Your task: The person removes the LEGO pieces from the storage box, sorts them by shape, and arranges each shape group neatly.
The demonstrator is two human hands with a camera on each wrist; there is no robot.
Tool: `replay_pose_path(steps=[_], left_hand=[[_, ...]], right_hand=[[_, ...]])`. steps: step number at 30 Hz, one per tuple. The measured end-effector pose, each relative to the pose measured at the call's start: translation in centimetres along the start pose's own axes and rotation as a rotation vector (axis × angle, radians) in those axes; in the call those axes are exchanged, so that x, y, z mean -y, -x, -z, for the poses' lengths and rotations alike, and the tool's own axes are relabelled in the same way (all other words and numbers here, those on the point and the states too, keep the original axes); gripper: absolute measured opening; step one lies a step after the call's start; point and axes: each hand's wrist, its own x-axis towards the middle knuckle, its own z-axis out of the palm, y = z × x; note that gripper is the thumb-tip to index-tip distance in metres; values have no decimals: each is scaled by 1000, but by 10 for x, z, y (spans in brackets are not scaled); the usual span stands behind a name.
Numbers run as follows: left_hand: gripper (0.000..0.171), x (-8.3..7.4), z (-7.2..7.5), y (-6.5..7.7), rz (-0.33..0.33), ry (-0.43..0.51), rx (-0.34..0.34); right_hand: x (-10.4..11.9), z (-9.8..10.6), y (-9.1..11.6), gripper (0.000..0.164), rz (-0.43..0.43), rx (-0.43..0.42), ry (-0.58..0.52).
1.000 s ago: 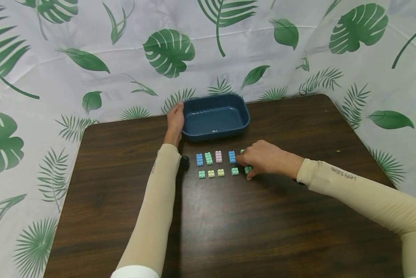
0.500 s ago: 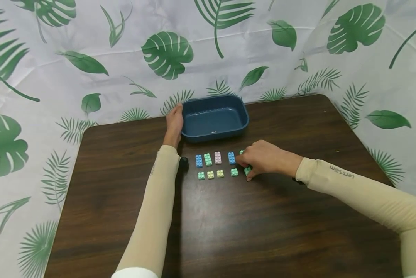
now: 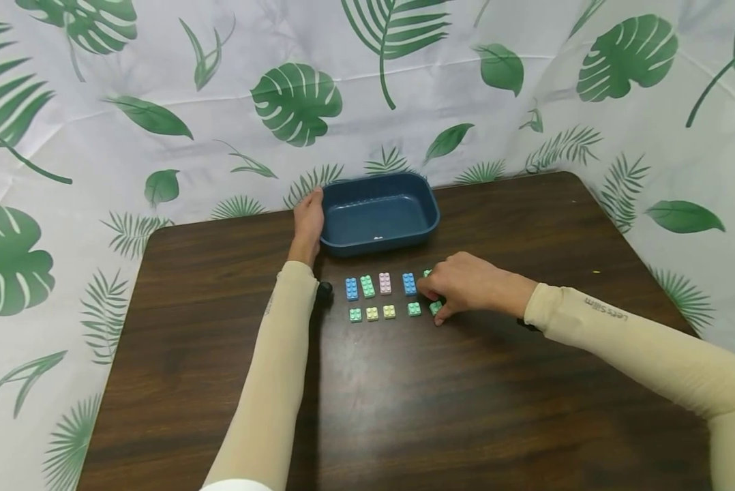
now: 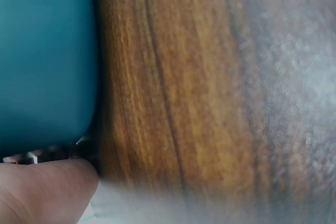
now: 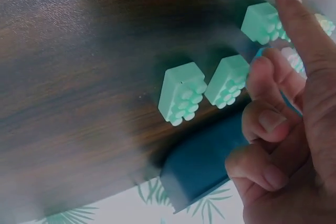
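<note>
My left hand (image 3: 308, 219) holds the left end of a dark blue plastic bin (image 3: 380, 247); most of its fingers are hidden. In the left wrist view one finger (image 4: 50, 187) lies beside the bin's rounded corner. My right hand (image 3: 466, 283) is over the right end of two rows of toy building bricks. Its thumb and fingers stand apart around a small green brick (image 3: 436, 308) on the table. In the right wrist view two longer green bricks (image 5: 181, 93) stand side by side left of the fingers. The hand partly covers other bricks.
Left of my right hand lie a pink brick (image 3: 385, 283), blue bricks (image 3: 351, 289), a long green brick (image 3: 367, 286), small yellow bricks (image 3: 372, 314) and small green ones (image 3: 414, 309). The bin stands at the back edge of the dark wooden table (image 3: 466, 395), before a leaf-print cloth (image 3: 208, 150).
The head view has tilted slightly, so everything sits a little lower. Around the small green brick my right fingers have shifted slightly, and more of it shows. My left hand stays on the bin.
</note>
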Motion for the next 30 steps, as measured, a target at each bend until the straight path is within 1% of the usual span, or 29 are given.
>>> replay_pose_path(steps=[2,4,7,10,13,14,16,18,19,20,21,22,23,26,28,30], left_hand=[[57,0,-1,0,-2,2,-3],[57,0,-2,0,-2,1,-7],[56,0,-3,0,-9,-3,-4],[55,0,-4,0,-16,-11,5],[55,-1,-6,0,-18,-6,3],[55,-1,-6,0,-14,-4,4],[56,-2,-7,-1,-6,-4,5],[55,-3,-6,-2,1,-8,-3],[55,-3,-6,-3,4,-13,-7],[55,-4,-5,-3,6,-16,-11],[55,-4,-4,-3,7,-18,-14],[55,-4,-3,-2,6,-17,-16],[54,-4,-3,-2,5,-17,-17],[53,-3,-1,0,6,-11,-7],[53,-1,0,1,7,-6,-4],[53,0,0,2,13,-2,-3]], right_hand=[[-1,1,-1,53,1,-1,-35],[-4,4,-1,54,-9,-12,-93],[-10,12,-4,55,-35,-68,-172],[-20,24,-10,54,-43,-191,-202],[-29,35,-25,51,-30,-335,-175],[-30,38,-32,49,-22,-384,-162],[-32,45,-49,41,-4,-472,-133],[-31,53,-69,30,-2,-532,-98],[-29,57,-80,25,-4,-545,-91],[-27,62,-91,24,-7,-547,-89],[-25,65,-102,25,-14,-532,-87],[-23,69,-112,27,-23,-497,-95],[-21,72,-122,28,-31,-450,-111],[-16,76,-147,29,-46,-275,-199],[-15,76,-160,30,-52,-165,-259],[-15,72,-169,29,-57,-79,-301]])
